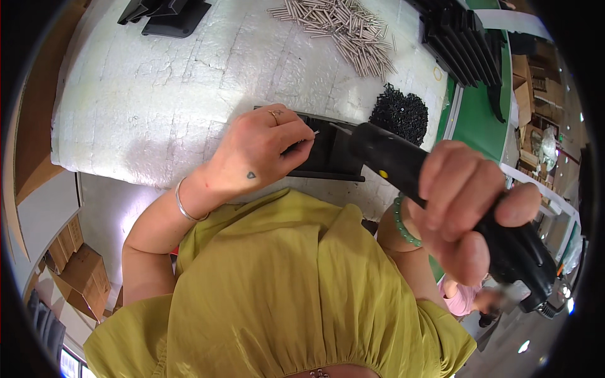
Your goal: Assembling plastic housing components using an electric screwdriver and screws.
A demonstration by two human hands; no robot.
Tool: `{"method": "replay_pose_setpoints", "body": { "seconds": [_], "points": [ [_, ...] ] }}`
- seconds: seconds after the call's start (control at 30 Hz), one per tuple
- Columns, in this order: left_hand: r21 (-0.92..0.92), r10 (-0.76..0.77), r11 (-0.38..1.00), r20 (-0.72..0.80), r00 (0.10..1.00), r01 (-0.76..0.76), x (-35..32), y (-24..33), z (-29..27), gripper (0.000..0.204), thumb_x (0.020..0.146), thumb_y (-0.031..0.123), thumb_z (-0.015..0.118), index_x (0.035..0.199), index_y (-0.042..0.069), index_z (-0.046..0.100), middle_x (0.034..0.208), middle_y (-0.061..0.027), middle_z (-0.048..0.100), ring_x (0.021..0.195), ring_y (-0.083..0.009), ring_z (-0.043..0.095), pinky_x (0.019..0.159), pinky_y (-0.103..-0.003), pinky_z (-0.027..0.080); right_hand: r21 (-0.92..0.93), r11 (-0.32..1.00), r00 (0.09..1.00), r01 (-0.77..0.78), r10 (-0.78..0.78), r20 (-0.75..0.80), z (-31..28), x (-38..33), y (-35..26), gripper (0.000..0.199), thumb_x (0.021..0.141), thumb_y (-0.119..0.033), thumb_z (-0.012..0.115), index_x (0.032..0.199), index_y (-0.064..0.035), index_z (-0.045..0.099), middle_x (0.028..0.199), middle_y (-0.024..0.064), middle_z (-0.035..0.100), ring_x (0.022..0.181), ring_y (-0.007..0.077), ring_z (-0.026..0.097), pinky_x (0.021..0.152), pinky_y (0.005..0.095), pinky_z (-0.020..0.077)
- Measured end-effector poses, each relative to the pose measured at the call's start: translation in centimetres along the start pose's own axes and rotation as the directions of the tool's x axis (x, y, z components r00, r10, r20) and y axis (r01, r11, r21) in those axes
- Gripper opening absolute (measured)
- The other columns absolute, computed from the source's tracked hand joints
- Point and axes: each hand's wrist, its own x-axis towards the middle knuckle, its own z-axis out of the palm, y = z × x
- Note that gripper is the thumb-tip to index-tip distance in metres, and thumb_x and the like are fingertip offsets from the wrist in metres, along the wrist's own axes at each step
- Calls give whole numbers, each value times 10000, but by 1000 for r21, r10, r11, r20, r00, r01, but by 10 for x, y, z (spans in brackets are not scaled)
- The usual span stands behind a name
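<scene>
My right hand (463,201) is wrapped round a black electric screwdriver (394,154), held tilted with its thin bit pointing left. Below the bit lies a dark tray-like black part (331,165) with raised edges, near the table's front edge. Over the left side of that part is my left hand (261,145), its fingers curled and pressed together. A small silvery tip shows at those fingertips, close to the screwdriver bit but apart from it. What the left fingers hold is mostly hidden, and so is much of the black part.
Beyond the hands, a pile of metal pins (343,31) lies on the white-covered table (157,88). Right of the black part is a heap of small black screws (400,116). Stacked black parts (463,44) stand far right, a black stand (176,19) far left. Another person (463,299) is at lower right.
</scene>
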Motion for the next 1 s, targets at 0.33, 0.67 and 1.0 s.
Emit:
{"method": "replay_pose_setpoints", "body": {
  "seconds": [0.33,0.67,1.0],
  "points": [
    [16,-43,999,15,999,43,-1,6,-12,105,678,3,660,760,47,611,758,-69,601,708,-249,581,594,-334,482,86,996,983,-19,34,-178,-3,-22,6,318,749,-158,513,1055,-115,439,639,-41,465,533,69,447,564,245,344],
    [-719,-403,513,282,871,470,13,31,-11,234,834,53,635,1057,2,585,1023,-52,610,893,-133,558,744,-260,476,250,906,852,343,-188,-489,-6,-16,-1,377,800,-188,525,1161,-89,485,654,-18,469,543,90,445,602,258,337],
    [-958,-309,-175,274,911,229,58,79,20,421,980,264,390,1337,46,352,1332,-85,445,1163,-179,484,965,-324,439,-559,693,695,455,-669,-264,29,-16,27,458,806,-397,658,1053,-106,404,885,113,501,815,236,504,739,379,422]
  ]
}}
